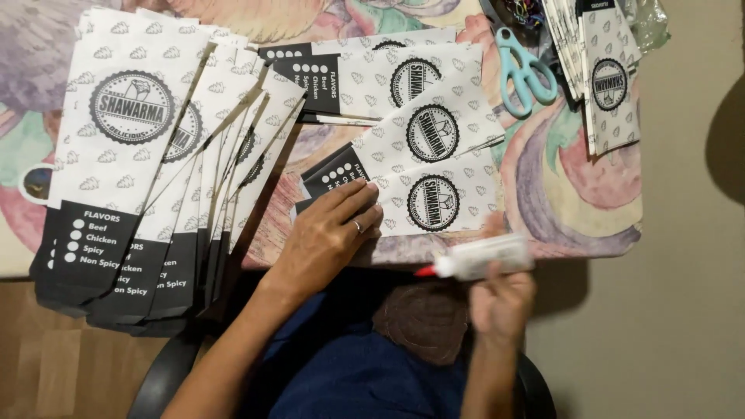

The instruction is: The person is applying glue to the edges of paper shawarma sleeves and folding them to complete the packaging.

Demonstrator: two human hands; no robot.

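My left hand (330,233) lies flat, fingers spread, on the dark end of a printed white paper bag (403,203) at the table's near edge. My right hand (500,302) is raised below the table edge and holds a white glue bottle (481,257) with a red tip pointing left. It is slightly blurred. More of the same paper bags (434,128) lie overlapped just behind the one I press.
A fanned stack of white bags with black ends (147,171) covers the left of the colourful tablecloth (574,202). Teal scissors (524,71) lie at the back right, next to another pile of bags (609,77). A chair and my dark blue lap are below.
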